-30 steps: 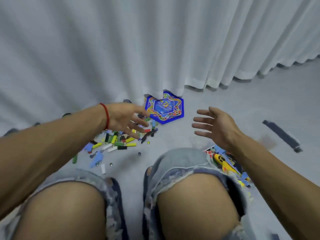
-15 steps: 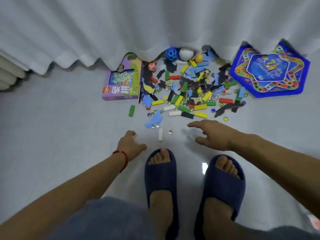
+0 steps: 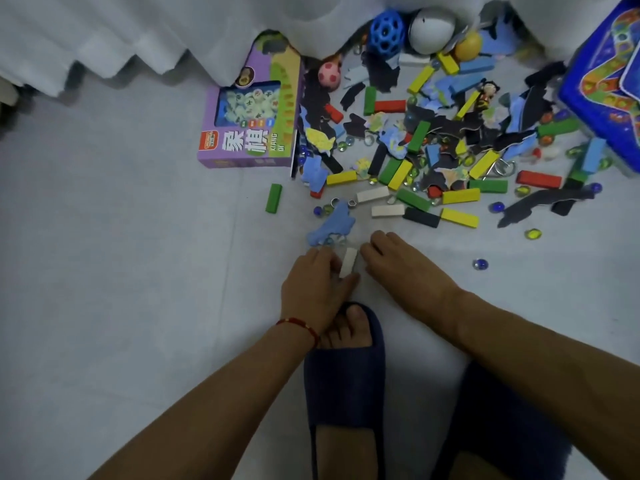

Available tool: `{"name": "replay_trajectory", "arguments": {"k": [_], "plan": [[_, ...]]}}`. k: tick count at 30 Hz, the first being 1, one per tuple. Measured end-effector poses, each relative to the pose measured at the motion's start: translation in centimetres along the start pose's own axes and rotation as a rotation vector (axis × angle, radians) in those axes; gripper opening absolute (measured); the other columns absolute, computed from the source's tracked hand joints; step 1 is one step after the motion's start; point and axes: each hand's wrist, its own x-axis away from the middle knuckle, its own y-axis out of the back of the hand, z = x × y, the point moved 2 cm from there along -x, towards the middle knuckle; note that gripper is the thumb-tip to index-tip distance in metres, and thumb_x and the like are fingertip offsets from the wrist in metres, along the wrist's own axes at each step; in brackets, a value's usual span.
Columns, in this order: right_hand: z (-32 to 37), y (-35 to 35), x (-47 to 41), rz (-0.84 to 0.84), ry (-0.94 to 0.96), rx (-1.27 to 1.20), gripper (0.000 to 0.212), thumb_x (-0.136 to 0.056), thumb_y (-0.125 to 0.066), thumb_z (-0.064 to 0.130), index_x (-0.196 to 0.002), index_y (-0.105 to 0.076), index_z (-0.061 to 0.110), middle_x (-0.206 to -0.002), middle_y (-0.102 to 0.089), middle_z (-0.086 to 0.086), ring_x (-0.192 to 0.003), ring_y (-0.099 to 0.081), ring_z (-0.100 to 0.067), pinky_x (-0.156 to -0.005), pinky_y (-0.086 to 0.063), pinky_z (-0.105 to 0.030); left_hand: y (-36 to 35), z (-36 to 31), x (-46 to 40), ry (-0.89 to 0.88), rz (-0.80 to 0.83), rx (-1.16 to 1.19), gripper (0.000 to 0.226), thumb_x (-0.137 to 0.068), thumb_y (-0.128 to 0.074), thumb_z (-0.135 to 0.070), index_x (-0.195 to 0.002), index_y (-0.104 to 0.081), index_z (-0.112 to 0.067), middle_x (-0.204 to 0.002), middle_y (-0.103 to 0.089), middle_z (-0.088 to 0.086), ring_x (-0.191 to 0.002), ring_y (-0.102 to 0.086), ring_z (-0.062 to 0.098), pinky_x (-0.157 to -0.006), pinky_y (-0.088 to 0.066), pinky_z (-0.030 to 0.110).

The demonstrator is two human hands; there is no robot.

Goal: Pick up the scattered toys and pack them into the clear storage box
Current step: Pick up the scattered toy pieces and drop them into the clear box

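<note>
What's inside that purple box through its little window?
Through the purple box window, pale round tiles with characters show. The cardboard hides everything else inside.

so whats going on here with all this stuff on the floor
A person is bent over a pile of scattered toys beside a white curtain. The left hand pinches a white block at the near edge of the pile, and the right hand rests on the floor beside it. No clear storage box is in view.

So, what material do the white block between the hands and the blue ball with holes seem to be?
White block: probably painted wood, judging by its matte, flat faces and square edges. Blue ball with holes: likely soft rubber or plastic, given its open lattice and slight sheen.
</note>
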Motion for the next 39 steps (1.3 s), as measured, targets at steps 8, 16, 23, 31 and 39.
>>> {"name": "replay_trajectory", "arguments": {"k": [8,16,23,31,39], "plan": [[1.6,2.0,-4.1,-0.088,0.003,0.078,0.034,-0.066,-0.076,-0.002,-0.095,-0.062,0.008,-0.096,-0.060,-0.014,-0.078,-0.057,-0.032,-0.048,-0.038,-0.034,0.9,2.9,2.4,0.103,-0.144,0.116,0.022,-0.078,-0.067,-0.032,-0.078,-0.049,-0.020,-0.076,-0.052,-0.005,-0.072,-0.051,0.014,-0.061,-0.044,0.030],[2.2,0.9,-5.9,-0.106,0.220,-0.016,0.041,-0.065,-0.070,-0.013,-0.102,-0.061,0.002,-0.092,-0.060,-0.018,-0.081,-0.056,-0.037,-0.053,-0.050,-0.042,4.1,4.5,-0.5,0.059,-0.258,0.127,0.021,-0.087,-0.060,-0.023,-0.072,-0.052,-0.010,-0.067,-0.052,0.003,-0.065,-0.047,0.017,-0.060,-0.040,0.030],[2.0,1.2,-4.7,-0.127,0.233,-0.097,0.036,-0.069,-0.067,-0.009,-0.104,-0.064,0.000,-0.091,-0.063,-0.019,-0.077,-0.058,-0.035,-0.052,-0.050,-0.040,2.7,2.2,-3.2,-0.096,-0.264,-0.025,0.019,-0.091,-0.061,-0.032,-0.085,-0.055,-0.015,-0.081,-0.053,0.001,-0.076,-0.048,0.017,-0.066,-0.043,0.028],[2.4,0.1,-4.5,-0.058,0.125,-0.144,0.025,-0.077,-0.065,-0.012,-0.100,-0.064,-0.002,-0.097,-0.061,-0.022,-0.083,-0.056,-0.037,-0.064,-0.055,-0.048,1.6,1.4,-3.1,-0.125,-0.309,0.067,0.012,-0.087,-0.067,-0.016,-0.088,-0.060,-0.007,-0.099,-0.051,0.009,-0.075,-0.048,0.014,-0.066,-0.045,0.025],[-2.7,5.7,0.2,-0.252,-0.983,-2.008,0.015,-0.093,-0.055,0.001,-0.097,-0.069,-0.005,-0.088,-0.070,-0.014,-0.083,-0.069,-0.020,-0.076,-0.059,-0.026,1.3,0.0,-3.8,-0.271,-0.327,0.003,0.024,-0.074,-0.074,-0.014,-0.083,-0.054,-0.005,-0.094,-0.050,0.013,-0.081,-0.048,0.025,-0.068,-0.045,0.032]]}}
